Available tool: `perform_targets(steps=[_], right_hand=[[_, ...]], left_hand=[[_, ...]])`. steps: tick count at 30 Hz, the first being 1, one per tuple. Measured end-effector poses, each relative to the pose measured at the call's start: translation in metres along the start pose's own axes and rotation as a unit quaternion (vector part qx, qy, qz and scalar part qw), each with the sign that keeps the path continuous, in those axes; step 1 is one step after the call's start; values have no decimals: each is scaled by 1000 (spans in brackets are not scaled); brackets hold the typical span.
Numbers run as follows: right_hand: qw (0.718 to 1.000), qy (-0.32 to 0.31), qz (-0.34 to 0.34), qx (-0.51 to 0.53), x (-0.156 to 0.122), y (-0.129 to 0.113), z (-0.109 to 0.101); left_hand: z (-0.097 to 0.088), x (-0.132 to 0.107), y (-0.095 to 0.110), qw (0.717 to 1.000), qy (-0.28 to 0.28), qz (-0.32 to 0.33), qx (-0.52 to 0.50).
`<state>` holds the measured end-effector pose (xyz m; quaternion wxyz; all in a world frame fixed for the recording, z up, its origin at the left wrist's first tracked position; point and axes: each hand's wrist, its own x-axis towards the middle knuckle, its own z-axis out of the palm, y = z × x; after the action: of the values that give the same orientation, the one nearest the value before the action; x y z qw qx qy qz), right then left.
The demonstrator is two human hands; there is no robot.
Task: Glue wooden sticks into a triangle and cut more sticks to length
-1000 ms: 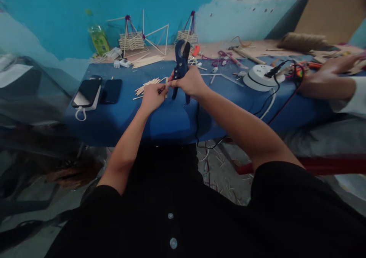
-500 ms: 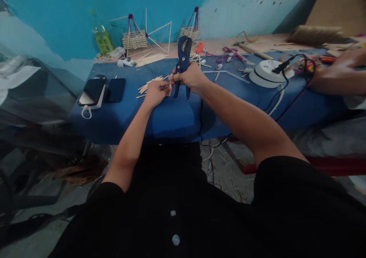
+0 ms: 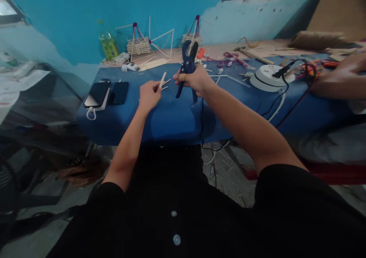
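Observation:
My left hand [image 3: 150, 96] is closed on a short bundle of thin wooden sticks [image 3: 162, 79] that pokes up past the fingertips. Just beyond it, more loose sticks [image 3: 165, 87] lie on the blue tabletop, partly hidden by the hand. My right hand [image 3: 196, 79] grips a dark blue pipe cutter [image 3: 187, 63], whose jaws point up and stand apart. A tan wrap circles one finger of that hand. The two hands are apart.
Two phones [image 3: 120, 93] lie at left, one on a white power bank. Behind stand stick frames [image 3: 140, 46] tied with purple thread and a green-labelled bottle [image 3: 109, 48]. A round white power strip [image 3: 264, 77] with cords sits right, near another person's arm [image 3: 334, 77].
My left hand has drawn away to the left from the cutter with the sticks. The cutter's jaws now stand wider apart, and the view has shifted slightly.

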<state>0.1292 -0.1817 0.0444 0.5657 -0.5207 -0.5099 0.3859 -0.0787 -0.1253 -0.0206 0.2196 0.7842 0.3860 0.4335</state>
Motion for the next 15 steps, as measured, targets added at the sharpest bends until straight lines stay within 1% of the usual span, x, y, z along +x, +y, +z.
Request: perform_targets(steps=[2,3,4,6,8,9,10,11,12,13,15], right_hand=[[1000,16,-9,10,-2,-5,-8],[1000,23,-14,15,-3,-8,-12],[999,27,-17,19,-4,-10,-16],[999,29,-19,27,-5,-15,-23],[999,26,-17,34,-4,-20,-30],[999,26,-16,36,-3,-22,-32],[999,27,-16,36,-3,-24,-34],[999,29,-17,37,-3,-25,-34],[999,30,-17,40,-4,-26,-33],[998,29,-17,45,-6,-27,-32],[998,26,-17,58,-14,-26,-24]], left_hand=[[-18,-5,-3,994,17,-4,109],[-25,-7,-6,988,9,-4,152],[-30,-9,-10,984,-11,-3,179],[-35,-12,-18,978,-57,-7,201],[-35,-12,-27,973,-105,-35,202],[-33,-10,-29,971,-122,-51,200],[-32,-8,-29,970,-127,-60,197],[-31,-7,-27,972,-117,-57,193],[-30,-6,-23,977,-93,-40,187],[-29,-7,-15,983,-56,-15,176],[-25,-17,8,989,16,40,139]])
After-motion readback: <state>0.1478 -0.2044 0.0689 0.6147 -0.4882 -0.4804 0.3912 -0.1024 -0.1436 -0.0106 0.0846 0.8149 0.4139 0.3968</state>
